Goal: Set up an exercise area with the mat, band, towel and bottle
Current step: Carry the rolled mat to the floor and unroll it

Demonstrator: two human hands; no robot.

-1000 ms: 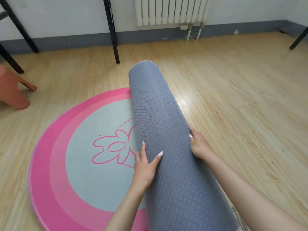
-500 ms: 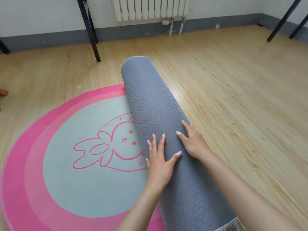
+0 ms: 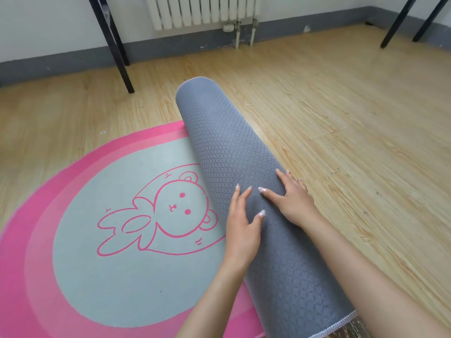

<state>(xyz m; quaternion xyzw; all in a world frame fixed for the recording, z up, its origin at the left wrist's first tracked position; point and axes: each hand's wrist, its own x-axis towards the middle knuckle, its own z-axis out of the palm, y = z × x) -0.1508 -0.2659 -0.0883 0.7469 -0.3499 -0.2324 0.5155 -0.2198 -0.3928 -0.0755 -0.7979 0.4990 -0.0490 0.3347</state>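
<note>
The mat (image 3: 231, 147) has unrolled further, baring the rabbit (image 3: 170, 211); left hand (image 3: 241, 230) and right hand (image 3: 292, 201) press flat, straight-fingered, to roll it onward.

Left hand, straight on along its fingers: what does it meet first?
More of the rolled mat: the left hand lies flat on it, fingers aimed along the roll toward its far end. The right hand sits beside that line, probably clear.

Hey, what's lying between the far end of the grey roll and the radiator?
Nothing: in the head view, only bare wooden floor runs from the grey roll to the radiator.
</note>
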